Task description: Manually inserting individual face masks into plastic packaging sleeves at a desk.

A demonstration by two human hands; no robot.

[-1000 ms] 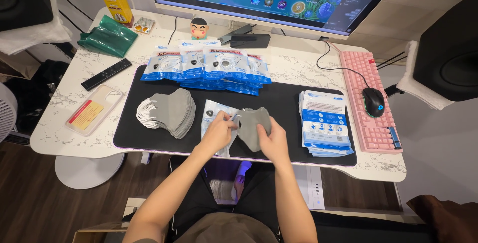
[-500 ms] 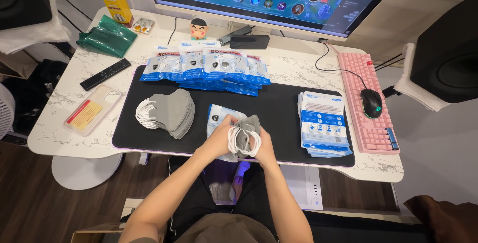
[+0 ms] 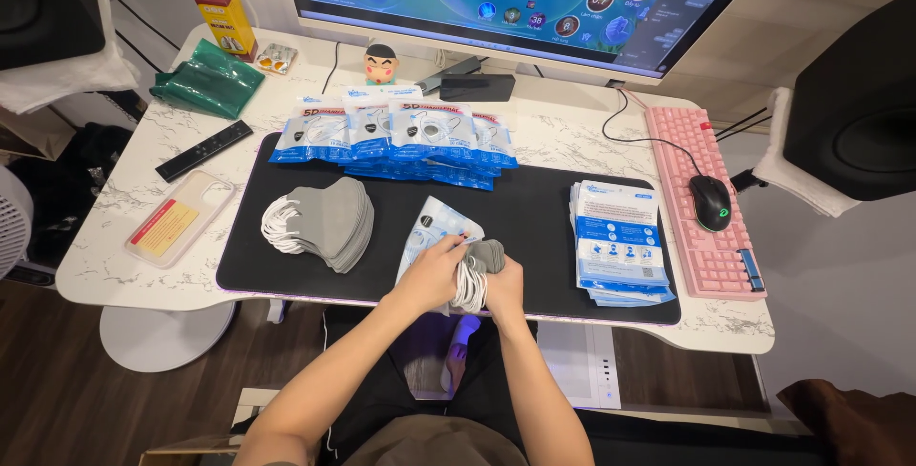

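Fingers (image 3: pixel 441 258) of both hands pinch a folded grey mask (image 3: pixel 485 258) (white loops bunched) over its open pouch (image 3: pixel 434 227).

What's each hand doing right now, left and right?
Left hand: closed on the folded grey mask and its white ear loops.
Right hand: closed on the same mask.
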